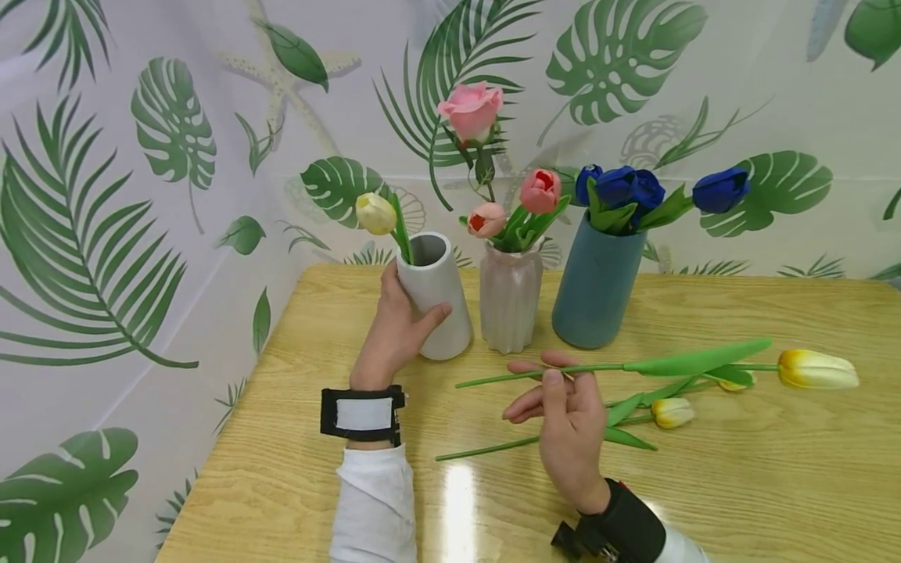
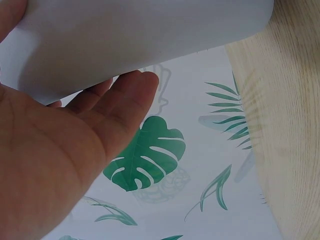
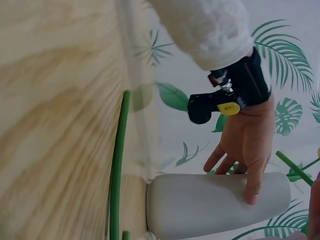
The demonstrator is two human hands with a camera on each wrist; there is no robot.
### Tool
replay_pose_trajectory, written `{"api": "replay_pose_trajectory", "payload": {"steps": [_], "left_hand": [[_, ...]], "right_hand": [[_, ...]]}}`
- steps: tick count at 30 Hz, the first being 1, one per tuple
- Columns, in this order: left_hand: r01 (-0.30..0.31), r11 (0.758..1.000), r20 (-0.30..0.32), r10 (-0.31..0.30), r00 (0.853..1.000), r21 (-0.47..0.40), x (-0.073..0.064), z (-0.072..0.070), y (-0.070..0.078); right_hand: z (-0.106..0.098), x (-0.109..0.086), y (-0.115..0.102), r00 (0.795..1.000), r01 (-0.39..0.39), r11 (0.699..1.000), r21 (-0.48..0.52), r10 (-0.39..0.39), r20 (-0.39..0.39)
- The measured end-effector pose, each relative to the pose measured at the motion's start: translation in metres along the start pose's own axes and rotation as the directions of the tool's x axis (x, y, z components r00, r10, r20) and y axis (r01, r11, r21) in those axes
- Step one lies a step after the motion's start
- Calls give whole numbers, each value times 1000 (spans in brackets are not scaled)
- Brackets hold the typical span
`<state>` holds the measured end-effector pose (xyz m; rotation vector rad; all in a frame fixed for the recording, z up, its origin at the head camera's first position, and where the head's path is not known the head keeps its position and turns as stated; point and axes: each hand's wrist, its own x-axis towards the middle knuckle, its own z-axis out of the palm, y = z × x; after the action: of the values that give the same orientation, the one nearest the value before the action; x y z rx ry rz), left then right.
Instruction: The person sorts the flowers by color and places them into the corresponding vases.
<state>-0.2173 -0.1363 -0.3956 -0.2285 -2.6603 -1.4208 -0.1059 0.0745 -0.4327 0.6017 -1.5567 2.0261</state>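
Observation:
My left hand (image 1: pixel 394 332) grips a white vase (image 1: pixel 442 317), thumb across its front and fingers behind. The vase stands on the table and holds one pale yellow tulip (image 1: pixel 376 213). In the left wrist view the fingers (image 2: pixel 127 100) lie along the vase wall (image 2: pixel 150 40). Above the table, my right hand (image 1: pixel 573 438) pinches the stem of a white-and-yellow tulip (image 1: pixel 816 369) between thumb and fingers. Its stem end points left toward the vases, its bloom right. Under and beside this hand, more yellow-white tulips (image 1: pixel 672 413) lie on the table.
Right of the white vase stands a ribbed pinkish vase (image 1: pixel 510 305) with a pink rose (image 1: pixel 472 112) and pink tulips (image 1: pixel 540 191). Farther right is a blue vase (image 1: pixel 597 289) with several blue tulips (image 1: pixel 616 188). A leaf-patterned wall (image 1: pixel 535 70) rises behind the wooden table (image 1: pixel 809 485).

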Motion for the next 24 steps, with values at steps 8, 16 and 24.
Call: {"api": "replay_pose_trajectory", "payload": {"steps": [8,16,24], "left_hand": [[-6,1000,1,6,1000,-1,0,0,0],[-20,1000,-9,21,1000,1,1,0,-1],[-41,999,-18,40,999,-24,4,0,-4]], "right_hand": [[3,-5,8,977,201,980,12,-201,77],[2,5,11,886,439,898,0,-433,165],[2,24,5,803,592,785,-183,-556,214]]}}
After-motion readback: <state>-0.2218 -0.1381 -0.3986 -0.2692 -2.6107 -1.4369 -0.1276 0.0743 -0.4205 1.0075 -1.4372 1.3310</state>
